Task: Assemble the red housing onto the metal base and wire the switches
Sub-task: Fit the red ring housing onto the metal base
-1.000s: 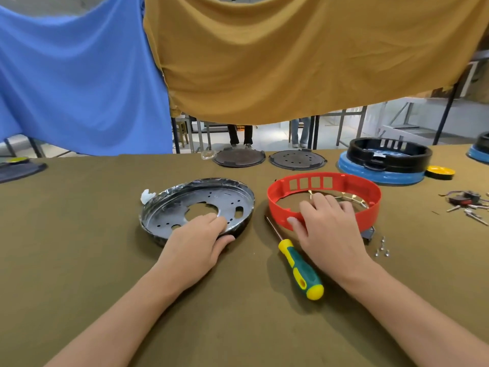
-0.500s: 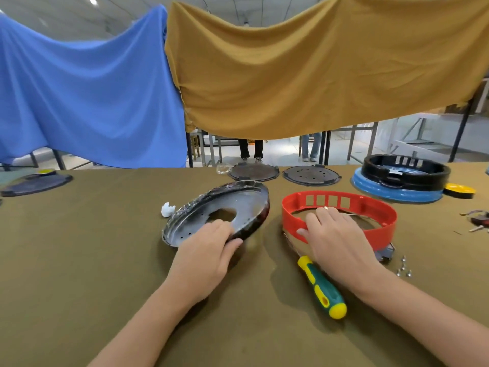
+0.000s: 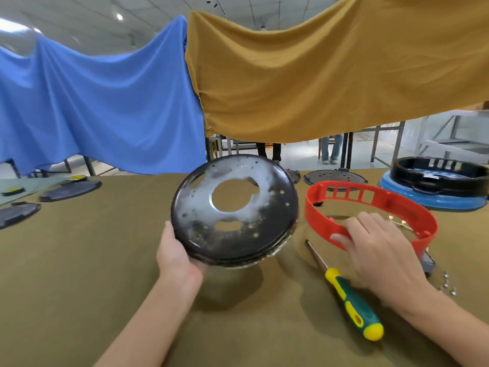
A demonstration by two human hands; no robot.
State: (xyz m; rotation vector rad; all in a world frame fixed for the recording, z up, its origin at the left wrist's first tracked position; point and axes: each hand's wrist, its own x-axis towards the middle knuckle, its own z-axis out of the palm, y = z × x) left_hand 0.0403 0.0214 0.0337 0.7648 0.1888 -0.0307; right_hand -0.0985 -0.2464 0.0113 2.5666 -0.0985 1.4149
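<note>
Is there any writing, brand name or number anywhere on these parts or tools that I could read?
None can be read.
Metal base, tilted up in the left hand: holes and pale smears only, no writing.
Red housing under the right hand: plain.
Screwdriver: green and yellow handle, no visible brand.
Black ring on the blue ring: a pale patch inside, too blurred to tell if it is a label.

Left fingers behind metal base
</note>
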